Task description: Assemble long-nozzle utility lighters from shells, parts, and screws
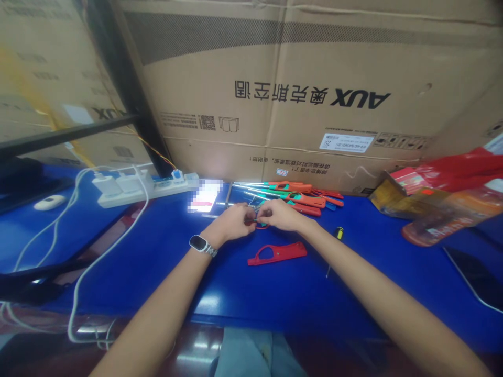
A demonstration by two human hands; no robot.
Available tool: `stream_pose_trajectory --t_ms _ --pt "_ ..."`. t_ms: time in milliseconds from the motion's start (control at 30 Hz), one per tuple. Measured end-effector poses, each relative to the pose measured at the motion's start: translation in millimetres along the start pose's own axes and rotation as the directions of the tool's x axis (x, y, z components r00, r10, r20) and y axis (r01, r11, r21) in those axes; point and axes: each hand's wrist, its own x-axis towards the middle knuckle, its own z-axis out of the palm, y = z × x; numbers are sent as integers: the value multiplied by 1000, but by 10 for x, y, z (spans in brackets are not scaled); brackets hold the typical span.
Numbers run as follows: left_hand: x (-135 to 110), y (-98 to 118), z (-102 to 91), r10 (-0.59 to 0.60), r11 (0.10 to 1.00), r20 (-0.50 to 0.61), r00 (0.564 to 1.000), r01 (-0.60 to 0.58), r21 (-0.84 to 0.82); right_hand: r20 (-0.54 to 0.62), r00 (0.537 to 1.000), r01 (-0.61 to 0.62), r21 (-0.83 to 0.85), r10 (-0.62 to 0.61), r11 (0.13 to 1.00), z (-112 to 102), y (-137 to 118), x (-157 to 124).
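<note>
Two hands meet near the middle of the table (314, 298). The left hand (233, 222) and right hand (283, 213) are both pinched at the fingertips, grasping one small red-and-green piece (262, 226); the fingers hide much of it, so its exact shape cannot be told. It lies right at the grip, its visible part just below the right fingertips.

Taking the grip as the clock's centre: one red shell (283, 254) lies near, at five o'clock, touched by neither hand. At two o'clock is an overlapping pile of lighters (308, 199), at least three, the full count unclear. One screwdriver (339, 233) lies at four, partly behind the right forearm. One bottle (440, 220) is well off at three, one tablet (477, 269) between three and four. One bright screen (206, 196) stands out at ten, one power strip (161, 185) beyond it, and one mouse (50, 202) far off at nine.
</note>
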Motion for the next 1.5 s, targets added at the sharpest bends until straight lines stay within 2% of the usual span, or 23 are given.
stream_pose_trajectory --t_ms 167,367,667,800,967,1233,1500 --pt "18 -65 42 6 996 11 1000 -6 -84 -35 999 40 46 -39 998 63 11 -23" --pt "27 -131 79 -27 991 17 999 29 -127 -91 991 103 8 -102 995 126 20 -73" --pt "37 -174 107 -65 977 32 997 70 -201 -111 994 28 47 -23 998 118 55 -35" --pt "45 -176 104 -53 975 40 998 60 -214 -101 993 65 54 -60 996 136 84 -10" --pt "50 -168 100 -50 972 43 998 59 -227 -80 994 76 -54 -80 996 72 67 -39" --pt "53 -171 114 -33 979 28 999 38 -201 -129 988 24 -407 -84 913 82 -156 -192" --pt "42 -156 103 -31 976 35 999 38 -213 -199 967 49 -464 -158 884 208 -97 -365"
